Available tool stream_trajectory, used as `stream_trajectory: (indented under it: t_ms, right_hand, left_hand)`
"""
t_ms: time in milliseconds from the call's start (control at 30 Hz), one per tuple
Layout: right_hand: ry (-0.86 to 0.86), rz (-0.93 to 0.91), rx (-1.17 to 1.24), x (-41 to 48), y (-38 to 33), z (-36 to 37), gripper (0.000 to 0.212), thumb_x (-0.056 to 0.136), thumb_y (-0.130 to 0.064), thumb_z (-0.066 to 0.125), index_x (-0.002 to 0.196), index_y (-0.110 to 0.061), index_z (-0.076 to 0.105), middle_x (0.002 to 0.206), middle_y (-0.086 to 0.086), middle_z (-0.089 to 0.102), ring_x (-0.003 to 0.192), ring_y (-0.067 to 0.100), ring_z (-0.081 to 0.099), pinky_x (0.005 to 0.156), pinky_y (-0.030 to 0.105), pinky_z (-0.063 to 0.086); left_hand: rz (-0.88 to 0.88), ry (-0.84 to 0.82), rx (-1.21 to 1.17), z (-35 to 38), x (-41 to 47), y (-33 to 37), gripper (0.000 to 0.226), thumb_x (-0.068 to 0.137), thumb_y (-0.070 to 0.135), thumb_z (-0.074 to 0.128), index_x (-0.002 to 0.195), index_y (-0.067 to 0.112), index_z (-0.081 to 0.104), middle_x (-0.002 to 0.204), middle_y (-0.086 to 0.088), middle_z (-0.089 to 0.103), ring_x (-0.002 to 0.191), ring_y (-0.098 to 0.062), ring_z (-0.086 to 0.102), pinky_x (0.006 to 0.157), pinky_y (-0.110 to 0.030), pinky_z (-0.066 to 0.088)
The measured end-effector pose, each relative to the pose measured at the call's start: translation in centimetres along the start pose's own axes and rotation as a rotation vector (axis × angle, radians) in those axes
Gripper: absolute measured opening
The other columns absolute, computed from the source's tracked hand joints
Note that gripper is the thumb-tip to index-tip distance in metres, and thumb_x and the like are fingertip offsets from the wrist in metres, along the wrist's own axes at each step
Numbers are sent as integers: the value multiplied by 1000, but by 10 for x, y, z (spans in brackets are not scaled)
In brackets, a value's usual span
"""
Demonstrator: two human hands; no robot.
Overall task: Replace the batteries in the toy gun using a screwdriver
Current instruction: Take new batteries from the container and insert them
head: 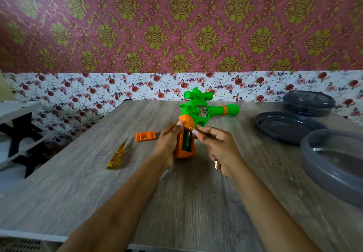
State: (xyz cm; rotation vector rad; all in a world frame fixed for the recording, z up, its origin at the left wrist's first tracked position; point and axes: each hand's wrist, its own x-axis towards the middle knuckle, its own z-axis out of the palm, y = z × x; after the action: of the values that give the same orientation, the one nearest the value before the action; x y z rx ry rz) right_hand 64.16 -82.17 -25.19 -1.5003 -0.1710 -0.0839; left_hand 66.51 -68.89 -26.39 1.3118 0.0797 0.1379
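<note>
Fingers and thumb of the left hand (166,143) curl round the orange handle of the green and orange plastic toy gun (196,112). They hold it upright over the grey wood-grain table (176,202), barrel pointing right. Whether the handle's base touches the tabletop cannot be told.

The right hand (219,145) pinches a small gold-coloured battery (193,131) between thumb and forefinger. The battery's tip is just beside the top of the open battery compartment (186,139) in the handle. A 2nd gold battery (217,165) pokes out below the curled lower fingers of the same hand. Inside the compartment 1 gold cell seems to sit on the right side, though blur makes this uncertain.

Left of the gun, and apart from it, an orange rectangular battery cover (145,136) lies flat on the table. Further left and nearer the person lies a screwdriver with a clear yellow handle (116,155), its tip pointing towards the cover.

On the table's right side are 3 round dark grey plastic pieces:
- a shallow lid (286,126);
- a lidded tub (308,102) behind it, by the flowered wall;
- a large basin (334,173) at the frame's edge.
</note>
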Motion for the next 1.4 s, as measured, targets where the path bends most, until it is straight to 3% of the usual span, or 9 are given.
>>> stream_trajectory:
  t_ms: [67,167,367,467,633,767,933,1200,1400]
  right_hand:
    - [14,-90,-117,2,6,1,26,87,2,56,110,-3,65,101,9,65,52,-12,54,50,4,41]
    - [55,-179,-226,7,13,0,22,83,2,61,102,-7,70,106,11,70,87,6,62,75,8,46]
    - [177,-375,-436,7,16,2,13,72,-20,77,79,-12,70,81,7,73,76,17,69,69,33,54]
    - [239,-555,-683,-3,13,10,21,68,-36,76,79,-19,73,72,1,73,66,18,68,55,31,52]
    - [268,-786,-952,-7,10,22,23,64,-42,68,77,-23,73,64,-5,71,54,16,66,46,21,47]
    - [87,-731,-956,-7,15,21,30,75,-33,60,98,-19,74,84,2,74,72,24,69,60,27,51]
    - [0,-666,-885,-5,15,20,35,81,-26,49,108,-20,70,96,1,72,85,24,66,69,29,50]
    - [228,-519,-795,-1,12,15,10,76,-14,67,83,-20,68,86,-3,68,83,18,64,65,29,46]
    - [334,-398,-701,2,11,12,20,77,-29,71,79,-18,55,69,-9,50,61,7,46,54,23,33]
  left_hand:
    - [-17,-1,-20,-1,1,1,19,98,24,46,100,12,61,89,-8,66,78,-19,63,75,-34,52]
    - [-25,18,-39,-2,2,2,19,99,23,45,95,12,59,86,-9,64,74,-19,62,72,-33,52]
    - [-67,24,-70,0,0,4,23,99,26,44,103,9,59,93,-12,65,79,-22,63,74,-36,52]
    - [-116,10,-125,-1,-1,3,35,100,29,41,118,2,55,101,-20,66,80,-26,66,66,-35,56]
    - [-151,17,-197,-1,-2,6,33,101,30,39,109,4,58,81,-10,67,61,-15,68,49,-23,54]
    - [-186,68,-200,-3,-2,10,44,100,33,40,126,0,53,93,-11,64,77,-19,62,55,-25,54]
    - [-215,45,-232,-4,-5,11,38,100,32,40,121,3,54,88,-11,64,75,-20,62,49,-24,55]
    - [-187,-74,-215,11,-9,0,31,101,27,38,86,8,58,75,-9,65,66,-17,63,56,-23,54]
    - [-219,-83,-245,19,-12,-3,33,101,29,37,109,5,58,95,-14,65,80,-20,64,61,-28,56]
